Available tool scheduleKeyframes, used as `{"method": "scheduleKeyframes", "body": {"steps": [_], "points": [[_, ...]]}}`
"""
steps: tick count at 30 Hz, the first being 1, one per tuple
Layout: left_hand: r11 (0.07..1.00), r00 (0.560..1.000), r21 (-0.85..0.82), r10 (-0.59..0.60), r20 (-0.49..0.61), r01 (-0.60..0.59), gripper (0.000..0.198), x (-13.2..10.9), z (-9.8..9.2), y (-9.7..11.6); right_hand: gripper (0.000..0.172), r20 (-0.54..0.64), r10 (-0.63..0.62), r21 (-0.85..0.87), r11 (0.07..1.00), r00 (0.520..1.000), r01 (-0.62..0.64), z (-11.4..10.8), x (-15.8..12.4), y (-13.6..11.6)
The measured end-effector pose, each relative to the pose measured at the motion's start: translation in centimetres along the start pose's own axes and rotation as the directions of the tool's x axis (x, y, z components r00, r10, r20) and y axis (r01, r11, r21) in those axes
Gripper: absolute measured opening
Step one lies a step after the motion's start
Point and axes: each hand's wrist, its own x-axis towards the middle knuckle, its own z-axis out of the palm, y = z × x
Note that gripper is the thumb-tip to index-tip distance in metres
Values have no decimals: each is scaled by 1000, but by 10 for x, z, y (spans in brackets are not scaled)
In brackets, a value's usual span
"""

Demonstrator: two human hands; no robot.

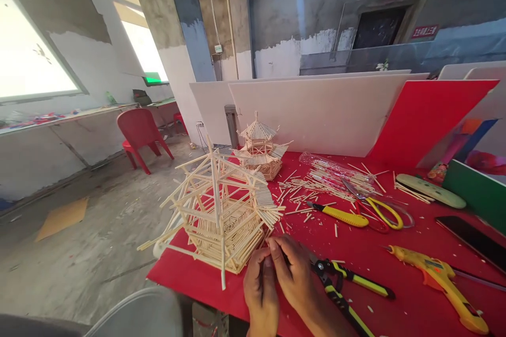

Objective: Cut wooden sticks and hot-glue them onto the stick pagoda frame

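Note:
My left hand (261, 287) and my right hand (294, 268) meet at the table's near edge, fingertips touching. Both have their fingers curled into a pinch, and whatever lies between them is too small or hidden to name. Just beyond them stands a pavilion-like model frame (233, 239) built of thin wooden sticks, with an open, partly covered roof. Short sticks (272, 215) fan out from its right side, close to my fingertips. Pliers (336, 279) with black and yellow-green handles lie right of my right hand, their head partly hidden behind it.
A smaller stick pagoda (259, 147) stands behind. Loose sticks (298, 189), a plastic bag of sticks (336, 171), a utility knife (343, 216), scissors (385, 213), a yellow glue gun (438, 274) and a phone (472, 239) lie on the red tabletop (356, 247). White boards (316, 116) rise behind.

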Motion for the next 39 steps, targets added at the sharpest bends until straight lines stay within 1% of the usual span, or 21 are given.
{"method": "scheduleKeyframes", "body": {"steps": [4, 7, 10, 13, 18, 21, 24, 27, 31, 34, 36, 39], "points": [[999, 999, 10, 43, -33, -42, 23, -1, -1, 1, 21, 92, 83, 173, 980, 992, -98, -1, 1, -5], [997, 997, 50, 55, -61, -52, 21, -1, 0, 2, 19, 120, 134, 243, 957, 984, -160, -1, 1, -6], [996, 994, 81, 51, -95, -43, 20, -1, 2, 3, 21, 126, 167, 270, 943, 978, -195, 0, 1, -5], [997, 992, 77, 37, -123, -27, 21, -2, 3, 2, 22, 118, 177, 274, 940, 977, -203, 0, 1, -4], [995, 994, 94, 48, -97, -38, 22, -2, 3, 2, 24, 94, 204, 261, 940, 974, -222, -1, -1, -2], [996, 996, 81, 47, -80, -40, 22, -2, 4, 4, 24, 108, 213, 260, 936, 971, -235, 0, 0, 1], [998, 995, 50, 33, -90, -29, 21, -3, 4, 4, 28, 147, 185, 260, 941, 972, -219, 1, 1, 2], [1000, 995, 14, 16, -94, -15, 21, -4, 2, 3, 29, 171, 135, 236, 956, 976, -174, 1, 1, 2], [1000, 997, -15, -14, -77, 13, 20, -3, 0, 5, 26, 142, 80, 172, 980, 987, -104, 2, -3, 0], [999, 997, -46, -28, -65, 25, 19, -3, -1, 4, 22, 108, 80, 130, 987, 991, -94, 2, -4, -1], [993, 994, -103, -69, -84, 60, 19, -2, 0, 1, 19, 89, 74, 105, 991, 993, -84, 1, -3, -1], [962, 972, -218, -196, -133, 164, 20, -1, 3, -3, 20, 85, 49, 71, 996, 995, -55, -3, -2, 1]]}}
